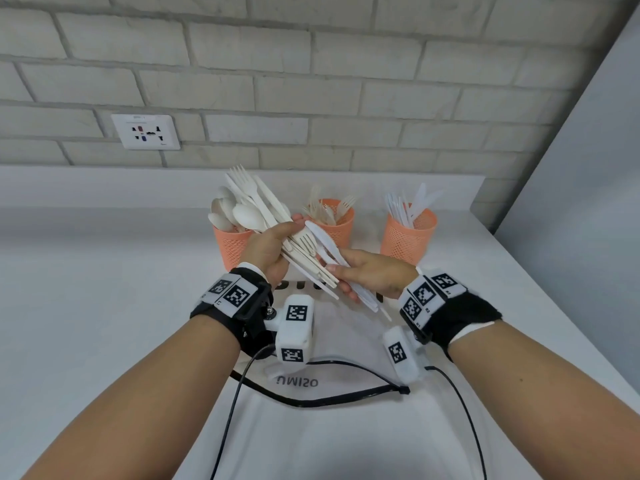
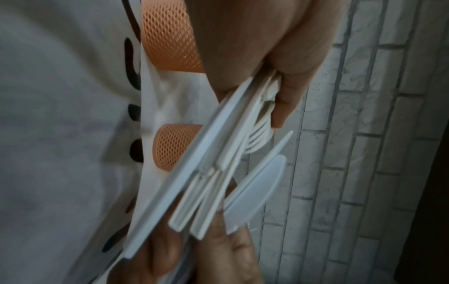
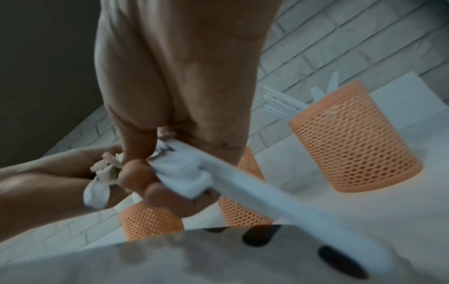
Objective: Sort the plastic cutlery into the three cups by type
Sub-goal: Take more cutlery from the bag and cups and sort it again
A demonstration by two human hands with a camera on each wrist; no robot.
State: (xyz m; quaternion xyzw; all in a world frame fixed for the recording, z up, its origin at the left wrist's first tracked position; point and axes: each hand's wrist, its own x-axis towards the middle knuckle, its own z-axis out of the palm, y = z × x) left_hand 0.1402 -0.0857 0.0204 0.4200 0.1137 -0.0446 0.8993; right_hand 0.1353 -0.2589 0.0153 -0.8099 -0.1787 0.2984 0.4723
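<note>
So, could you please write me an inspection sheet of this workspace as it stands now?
Surface: white counter, with a white printed bag lying flat under the arms.
Job's things: three orange mesh cups in a row; left cup holds spoons, middle cup forks, right cup knives.
Clutter: nothing seen.
Grippers: left hand grips a mixed cream bundle; right hand holds white knives.
Cables: black cables run from the wrist cameras across the bag.
Surroundings: grey brick wall, wall socket.
</note>
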